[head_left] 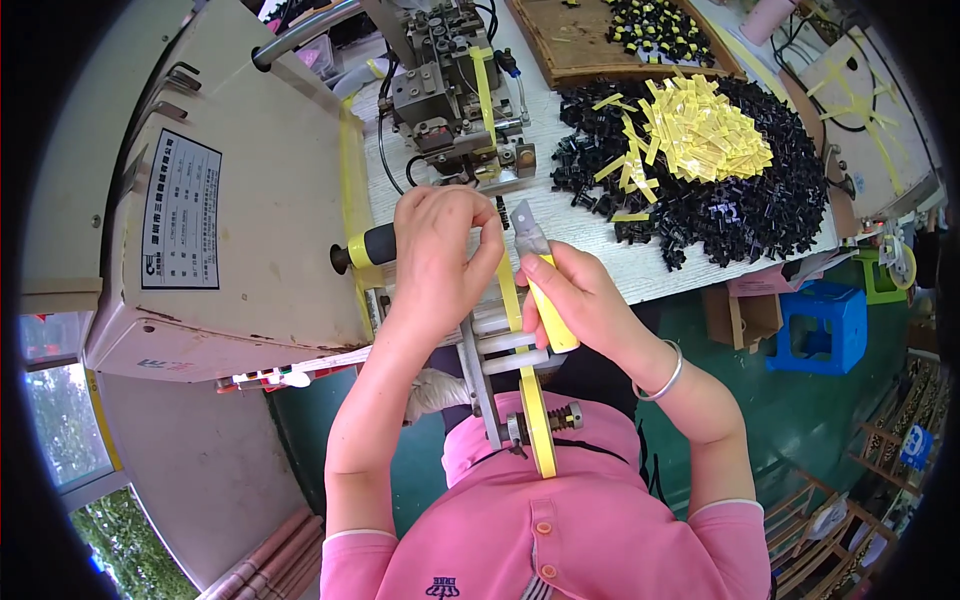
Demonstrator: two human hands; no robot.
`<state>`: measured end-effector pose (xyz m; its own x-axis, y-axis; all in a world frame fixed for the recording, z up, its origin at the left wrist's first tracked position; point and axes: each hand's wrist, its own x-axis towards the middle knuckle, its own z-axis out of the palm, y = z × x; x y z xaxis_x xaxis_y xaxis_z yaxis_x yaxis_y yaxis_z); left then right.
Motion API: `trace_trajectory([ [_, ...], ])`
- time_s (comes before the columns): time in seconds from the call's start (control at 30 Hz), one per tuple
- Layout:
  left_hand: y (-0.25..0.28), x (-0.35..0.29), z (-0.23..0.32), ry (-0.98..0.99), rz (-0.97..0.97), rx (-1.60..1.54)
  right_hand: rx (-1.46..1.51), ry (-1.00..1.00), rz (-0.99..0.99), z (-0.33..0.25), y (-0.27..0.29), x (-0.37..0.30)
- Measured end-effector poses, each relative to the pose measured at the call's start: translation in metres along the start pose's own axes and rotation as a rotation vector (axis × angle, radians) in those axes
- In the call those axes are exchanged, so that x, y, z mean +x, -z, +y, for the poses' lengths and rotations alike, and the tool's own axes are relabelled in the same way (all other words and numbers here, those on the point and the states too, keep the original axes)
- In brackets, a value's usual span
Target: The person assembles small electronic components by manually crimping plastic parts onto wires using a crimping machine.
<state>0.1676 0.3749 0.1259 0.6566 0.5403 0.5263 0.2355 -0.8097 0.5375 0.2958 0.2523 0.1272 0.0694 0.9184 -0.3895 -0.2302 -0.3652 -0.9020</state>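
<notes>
One yellow-handled knife (556,318) is in the right hand (585,285), just to the right of one strip of yellow tape (510,300). The thumb lies along the handle and the fingers wrap beneath it; the grey blade points away from the body. The left hand (440,245) is on the other side of the tape, near the machine head (440,90), its fingers bent in toward the thumb; I cannot tell whether they pinch anything. The tape runs past several pale rollers (507,342) to one tape roll (538,425) in front of the person's pink shirt (600,490). The shirt shows two buttons at the placket and one dark emblem on the chest. One silvery bangle (662,372) circles the right wrist.

Left of the machine head is one cream cabinet (265,180), with one black-bordered white label (182,212) bearing several lines of dark print and a logo in a corner; a blue marking sits lower on the cabinet. One black grip (378,243) with a yellow band is beside the left hand.

On the table, black parts (700,222), too many to count, surround one heap of yellow strips (705,130). Behind them is one wooden tray (555,60) with more parts. Beyond the table are two stools, one blue stool (822,325) and one green stool (880,285), and one cardboard box (738,318).
</notes>
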Motion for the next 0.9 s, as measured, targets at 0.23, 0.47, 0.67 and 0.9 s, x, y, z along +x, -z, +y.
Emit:
trace_trajectory([
  [0.23, 0.001, 0.0, 0.006, 0.027, 0.009, 0.028, -0.054, -0.028, -0.006, -0.002, 0.0, 0.001],
  [0.47, -0.001, 0.0, 0.005, 0.03, 0.044, 0.011, -0.069, -0.079, -0.023, -0.005, -0.006, 0.006],
  [0.67, 0.002, 0.001, 0.002, -0.012, 0.006, -0.06, 0.132, -0.099, -0.062, 0.002, -0.009, 0.011],
  [0.9, 0.006, -0.012, -0.001, 0.166, 0.167, -0.32, 0.106, -0.033, 0.005, -0.008, 0.004, 0.001],
])
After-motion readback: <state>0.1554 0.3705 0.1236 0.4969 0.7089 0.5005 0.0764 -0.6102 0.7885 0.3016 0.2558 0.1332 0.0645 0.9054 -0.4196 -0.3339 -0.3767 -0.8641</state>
